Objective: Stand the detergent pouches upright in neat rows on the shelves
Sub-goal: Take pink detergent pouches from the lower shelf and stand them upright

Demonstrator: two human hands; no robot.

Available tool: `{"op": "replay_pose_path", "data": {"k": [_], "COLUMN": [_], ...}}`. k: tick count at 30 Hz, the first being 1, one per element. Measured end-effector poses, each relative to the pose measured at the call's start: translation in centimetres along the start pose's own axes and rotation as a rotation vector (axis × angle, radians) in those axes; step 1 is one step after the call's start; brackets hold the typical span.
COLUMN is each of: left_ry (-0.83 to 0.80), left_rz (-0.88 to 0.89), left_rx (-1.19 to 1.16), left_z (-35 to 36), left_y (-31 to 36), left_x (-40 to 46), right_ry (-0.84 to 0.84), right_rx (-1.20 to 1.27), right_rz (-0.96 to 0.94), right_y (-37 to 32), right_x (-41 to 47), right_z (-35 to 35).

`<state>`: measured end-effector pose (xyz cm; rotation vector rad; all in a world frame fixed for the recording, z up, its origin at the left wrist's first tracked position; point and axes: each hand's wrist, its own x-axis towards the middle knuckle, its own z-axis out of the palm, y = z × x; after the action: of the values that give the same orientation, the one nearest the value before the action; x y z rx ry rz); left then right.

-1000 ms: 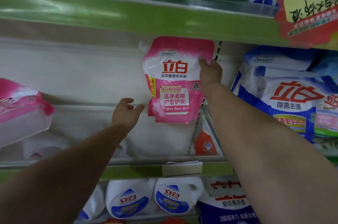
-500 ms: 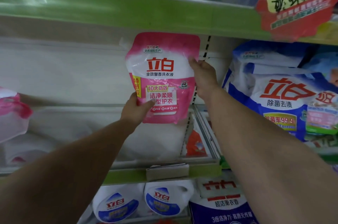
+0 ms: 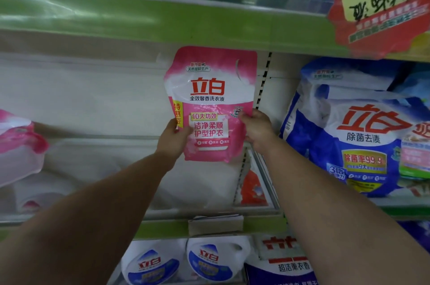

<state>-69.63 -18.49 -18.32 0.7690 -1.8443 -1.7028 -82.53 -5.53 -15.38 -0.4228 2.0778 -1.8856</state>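
Pouch (image 3: pixel 210 103) is upright since we're gripping both edges, left hand (image 3: pixel 173 137) and right hand (image 3: pixel 257 129). Keeps it square over the shelf (image 3: pixel 209 227).

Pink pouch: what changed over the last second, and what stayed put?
The left hand came up and took hold of the pink pouch at its lower left; the right hand slid down from the top corner to the right edge. The pouch stays upright, the blue pouches untouched.

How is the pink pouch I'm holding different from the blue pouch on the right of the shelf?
The pink pouch is held upright in front of the shelf by the left hand and right hand; the blue pouch rests on the shelf, untouched. The pink pouch looks smaller and flatter, the blue pouch bulkier. Both carry the same red logo.
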Motion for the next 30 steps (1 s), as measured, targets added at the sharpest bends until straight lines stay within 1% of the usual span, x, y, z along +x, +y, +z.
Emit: {"op": "replay_pose_path", "data": {"k": [2, 4, 8, 11, 14, 17, 22, 25, 28, 30], "left_ry": [-0.007, 0.029, 0.033, 0.132, 0.222, 0.265, 0.283, 0.256, 0.217, 0.183], "left_rz": [-0.042, -0.088, -0.036, -0.038, -0.082, -0.144, -0.184, -0.196, -0.188, -0.158], "left_rx": [-0.050, -0.044, 0.081, 0.096, 0.099, 0.062, -0.037, -0.081, -0.058, 0.022], "left_z": [-0.5, -0.9, -1.1, -1.1, -0.7, -0.5, -0.2, -0.1, -0.2, -0.3], "left_y": [0.0, -0.3, -1.4, -2.0, -2.4, -2.6, -2.4, -1.8, -1.7, -1.7], "left_x": [-0.1, -0.1, 0.4, 1.1, 2.2, 3.3, 3.8, 3.2, 3.1, 2.9], "right_ry": [0.030, 0.045, 0.072, 0.080, 0.094, 0.100, 0.120, 0.118, 0.108, 0.101], "right_rx": [0.009, 0.017, 0.044, 0.072, 0.123, 0.158, 0.174, 0.152, 0.157, 0.164], "right_rz": [0.000, -0.001, 0.004, 0.019, 0.039, 0.059, 0.045, 0.039, 0.030, 0.012], "right_y": [0.2, 0.3, 0.6, 0.8, 0.9, 0.9, 0.9, 0.9, 1.0, 1.1], "right_x": [0.0, -0.1, 0.1, 0.1, 0.1, -0.1, -0.2, -0.1, -0.1, 0.0], "right_z": [0.2, 0.4, 0.5, 0.5, 0.3, 0.3, 0.4, 0.4, 0.5, 0.7]}}
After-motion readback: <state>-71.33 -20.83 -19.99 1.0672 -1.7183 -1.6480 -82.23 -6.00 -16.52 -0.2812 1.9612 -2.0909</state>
